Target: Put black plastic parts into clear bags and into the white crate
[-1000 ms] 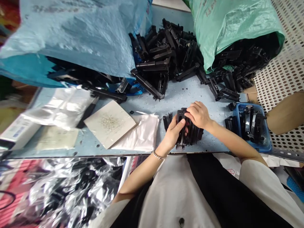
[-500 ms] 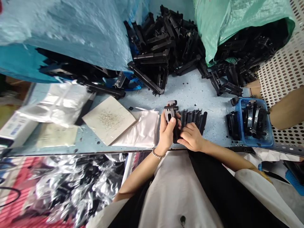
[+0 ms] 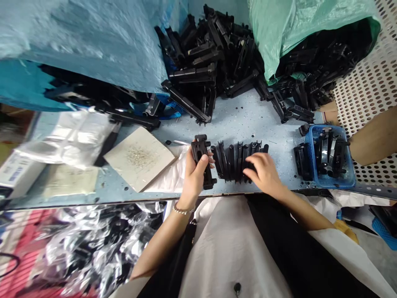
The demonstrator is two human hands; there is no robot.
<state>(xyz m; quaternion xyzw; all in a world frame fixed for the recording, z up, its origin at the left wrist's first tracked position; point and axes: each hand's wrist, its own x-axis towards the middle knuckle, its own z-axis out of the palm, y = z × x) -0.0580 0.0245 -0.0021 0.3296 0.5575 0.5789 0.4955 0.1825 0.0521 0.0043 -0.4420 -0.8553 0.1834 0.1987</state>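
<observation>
Brought the part [image 3: 208,177] leftward since half a second earlier, out from the front of the row [image 3: 231,161] and across to the right end of the white packet [image 3: 169,179]. Lifted the right hand [image 3: 263,170] too, up from the near edge of the counter [image 3: 242,124] and over the right half of the row.

Wrapped the left hand [image 3: 194,174] around the part, thumb across its face, fingertips curling out on the right side. Held it lengthwise away from the body, far end tipped slightly left, near end back toward the counter's front edge. Parted the right thumb and fingers above the row, seemingly gripping nothing; could not tell contact from a slight gap beneath the fingertips.

Left the row fanned between both hands, piece beside piece, mostly running front to back, with the leftmost slanted much like the held part. Judged that likeness of direction to be the key relation: part just left of the row, nearly parallel, left hand nearer the row's left end, right hand over the other. Spotted the board [image 3: 139,159] farther left, overlapping the packet, and the blue basket [image 3: 350,171] well apart to the right.
</observation>
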